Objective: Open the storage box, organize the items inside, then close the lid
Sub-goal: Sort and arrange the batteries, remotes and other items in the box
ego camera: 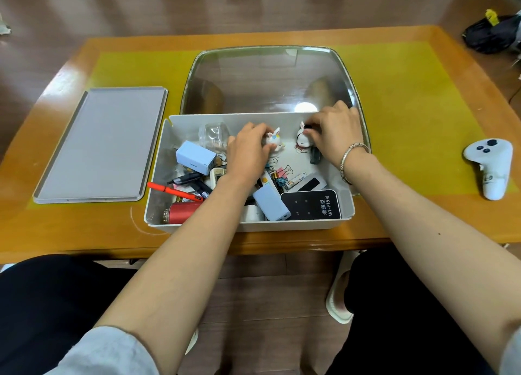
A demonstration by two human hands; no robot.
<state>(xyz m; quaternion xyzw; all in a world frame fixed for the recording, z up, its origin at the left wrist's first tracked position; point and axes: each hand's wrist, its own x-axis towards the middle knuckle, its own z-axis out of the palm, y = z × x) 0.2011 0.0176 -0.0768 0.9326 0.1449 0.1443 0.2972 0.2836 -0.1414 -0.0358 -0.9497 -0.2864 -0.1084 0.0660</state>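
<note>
On the tabletop (394, 73) the open box (345, 205) is set, its lid (101, 146) laid left; at its far end one rabbit (273, 139) is pinched by the left hand (248, 152) fingers, another rabbit (303, 139) by the right hand (335, 132)

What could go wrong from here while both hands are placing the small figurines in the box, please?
1. The left hand and right hand each pinch a rabbit figurine; either might tip over.
2. The left forearm crosses loose binder clips and could scatter them.
</note>
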